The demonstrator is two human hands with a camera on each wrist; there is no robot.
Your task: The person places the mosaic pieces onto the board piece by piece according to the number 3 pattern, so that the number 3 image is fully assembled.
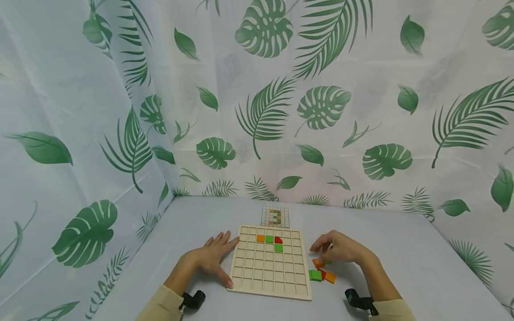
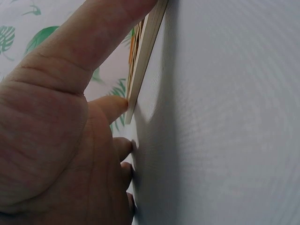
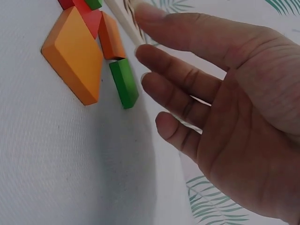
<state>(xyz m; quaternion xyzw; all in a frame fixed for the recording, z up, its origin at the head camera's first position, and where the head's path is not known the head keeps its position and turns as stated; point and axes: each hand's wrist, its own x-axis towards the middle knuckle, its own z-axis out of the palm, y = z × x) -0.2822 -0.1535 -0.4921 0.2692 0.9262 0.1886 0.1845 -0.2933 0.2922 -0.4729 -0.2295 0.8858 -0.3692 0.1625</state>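
Note:
A square wooden grid board lies on the table between the hands. My left hand has its fingers spread along the board's left side; the thumb touches the near left corner and the index finger meets the edge. Set in the board are an orange square tile, two green ones and a red tile with a curved edge. To the board's right my right hand hovers low over loose tiles, fingers loosely bent. Nothing shows gripped in the right wrist view, where an orange tile and a green tile lie beside the fingertips.
More loose tiles, among them a green one and an orange one, lie by the board's right edge. Behind the board is a small printed pattern card. A leaf-patterned curtain borders the table.

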